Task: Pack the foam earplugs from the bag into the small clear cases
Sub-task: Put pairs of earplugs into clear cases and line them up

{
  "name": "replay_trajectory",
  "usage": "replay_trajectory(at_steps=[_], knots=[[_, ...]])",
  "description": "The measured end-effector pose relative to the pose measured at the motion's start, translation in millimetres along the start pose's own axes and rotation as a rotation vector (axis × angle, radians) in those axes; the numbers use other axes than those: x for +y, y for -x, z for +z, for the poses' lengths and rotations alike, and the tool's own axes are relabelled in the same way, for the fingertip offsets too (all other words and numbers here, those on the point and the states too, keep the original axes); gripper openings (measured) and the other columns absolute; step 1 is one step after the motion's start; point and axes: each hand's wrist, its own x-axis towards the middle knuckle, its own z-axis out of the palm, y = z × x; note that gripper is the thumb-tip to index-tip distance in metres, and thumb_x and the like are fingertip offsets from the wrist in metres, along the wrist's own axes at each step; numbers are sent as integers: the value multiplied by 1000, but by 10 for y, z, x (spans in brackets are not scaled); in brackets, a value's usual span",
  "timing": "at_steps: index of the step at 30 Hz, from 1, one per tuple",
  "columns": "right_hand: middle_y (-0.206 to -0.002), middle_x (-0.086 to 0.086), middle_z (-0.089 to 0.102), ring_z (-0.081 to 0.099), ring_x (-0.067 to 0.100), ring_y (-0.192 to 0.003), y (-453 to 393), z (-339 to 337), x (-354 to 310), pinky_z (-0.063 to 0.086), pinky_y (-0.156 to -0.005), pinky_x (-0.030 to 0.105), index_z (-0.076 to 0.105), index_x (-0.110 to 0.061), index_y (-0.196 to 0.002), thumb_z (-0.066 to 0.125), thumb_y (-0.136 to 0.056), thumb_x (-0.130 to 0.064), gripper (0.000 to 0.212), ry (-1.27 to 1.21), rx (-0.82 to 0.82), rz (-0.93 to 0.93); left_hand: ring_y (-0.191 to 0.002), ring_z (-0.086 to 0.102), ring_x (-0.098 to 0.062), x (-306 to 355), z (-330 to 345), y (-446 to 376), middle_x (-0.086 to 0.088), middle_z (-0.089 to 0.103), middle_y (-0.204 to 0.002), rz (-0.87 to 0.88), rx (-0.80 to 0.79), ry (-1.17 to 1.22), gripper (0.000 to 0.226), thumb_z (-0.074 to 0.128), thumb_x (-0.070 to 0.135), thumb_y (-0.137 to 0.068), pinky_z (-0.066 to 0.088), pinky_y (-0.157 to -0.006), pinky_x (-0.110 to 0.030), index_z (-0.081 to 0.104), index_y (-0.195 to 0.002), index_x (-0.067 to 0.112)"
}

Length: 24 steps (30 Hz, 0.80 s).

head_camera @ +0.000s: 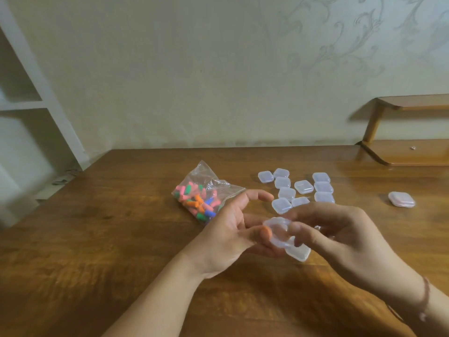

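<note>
An open clear case is pinched by both the left hand and right hand.

i can't read any words or numbers here. the bag has no label that i can see, and the small clear cases are plain. the wall shows only a swirly pattern, no letters.

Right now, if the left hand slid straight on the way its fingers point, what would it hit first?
The left hand points right, toward the open clear case that it already touches, with the right hand pinching the case just beyond. Further back lie empty cases, but depth is hard to judge.
</note>
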Motion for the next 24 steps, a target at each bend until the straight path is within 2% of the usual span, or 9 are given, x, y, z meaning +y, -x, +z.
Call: replay_trajectory(at_steps=[2, 5, 8, 12, 14, 16, 19, 22, 24], knots=[[-78, -15, 70, 66, 9, -70, -12, 33, 61, 47, -57, 16, 74, -32, -87, 63, -83, -38, 13, 135, 2, -16, -105, 68, -33, -22, 4, 13, -26, 68, -116, -53, -101, -63, 71, 69, 21, -70, 58, -85, -35, 42, -135, 17], [-76, -18, 66, 62, 10, -71, -16, 107, 94, 48, -53, 23, 74, -32, -89, 61, -86, -33, 13, 347, 93, -101, -121, 61, -29, -92, 44, 13, -14, 65, -128, -93, -135, -70, 69, 67, 14, -77, 51, -101, -39, 42, -141, 19], [-79, -15, 65, 62, 10, -65, -53, 146, 47, 49, -48, 33, 74, -29, -93, 56, -92, -37, 20, 395, 194, -203, -119, 60, -32, -122, 40, 32, -16, 63, -124, -92, -134, 144, 55, 67, 12, -84, 54, -92, -43, 52, -137, 14], [-76, -21, 63, 61, 4, -61, -248, 183, -112, 50, -49, 33, 70, -32, -102, 54, -93, -48, 24, 467, 198, -240, -102, 69, -30, -1, -43, 58, -17, 68, -113, -50, -37, 285, 38, 62, 20, -91, 60, -78, -42, 63, -127, 9], [-75, -25, 62, 61, 1, -62, -376, 182, -188, 52, -52, 30, 64, -36, -114, 51, -90, -53, 32, 432, 160, -139, -92, 70, -27, 178, -203, 44, -16, 70, -107, -3, 76, 305, 36, 59, 21, -90, 60, -73, -39, 67, -122, 6], [-74, -24, 62, 62, 0, -63, -462, 171, -210, 53, -55, 27, 63, -36, -115, 53, -90, -45, 28, 389, 96, -22, -89, 67, -26, 347, -416, 58, -14, 68, -105, 40, 157, 299, 44, 60, 22, -88, 60, -76, -40, 62, -127, 3], [-64, -32, 56, 57, -3, -66, -485, 260, -199, 48, -58, 20, 63, -41, -111, 54, -93, -37, 21, 616, -86, -5, -96, 62, -33, 412, -664, 174, -16, 65, -105, 30, 303, 253, 40, 53, 20, -95, 59, -84, -47, 57, -132, 5], [-97, -26, 60, 52, -1, -97, -447, 462, -142, 44, -67, 17, 60, -46, -116, 53, -91, -48, 26, 737, -222, -89, -95, 70, -29, 329, -780, 338, -17, 71, -106, -6, 361, 272, 37, 41, 20, -101, 59, -83, -45, 57, -132, 8], [-115, -23, 58, 47, 4, -106, -459, 606, -78, 46, -72, 19, 58, -47, -121, 50, -90, -54, 32, 770, -308, -87, -90, 71, -27, 304, -846, 404, -17, 72, -106, -10, 391, 294, 36, 37, 19, -104, 60, -80, -43, 56, -132, 7]])
